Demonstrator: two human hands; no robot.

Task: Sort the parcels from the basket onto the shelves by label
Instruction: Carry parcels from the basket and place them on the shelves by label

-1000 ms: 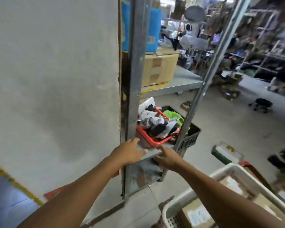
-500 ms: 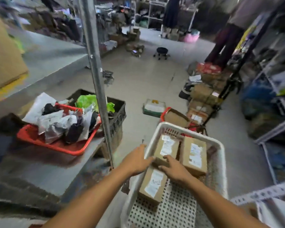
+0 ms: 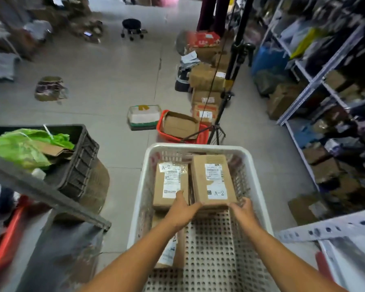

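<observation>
Reaching down into the white basket (image 3: 139, 186), I have both hands on the right-hand parcel (image 3: 213, 180), a brown box whose label reads A-2. My left hand (image 3: 182, 205) curls around its near left corner, thumb lying over the edge of the neighbouring parcel (image 3: 170, 184), which also carries an A-2 tag and sits touching the first, just left of it. My right hand (image 3: 241, 207) cups the near right corner, fingers bent against the box's front edge. Whether the box is off the basket floor I cannot tell. Beneath my left forearm a third parcel (image 3: 171, 251) lies flat on the perforated floor, its label mostly hidden. Left of my left arm stands a grey shelf post (image 3: 46, 194), with a black crate (image 3: 80, 163) holding a green bag (image 3: 19, 148) behind it. Beyond my fingertips, past the basket's far rim, a red basket (image 3: 162, 131) with an open carton sits on the floor. Right of my right arm runs a white shelf rail (image 3: 325, 230).
</observation>
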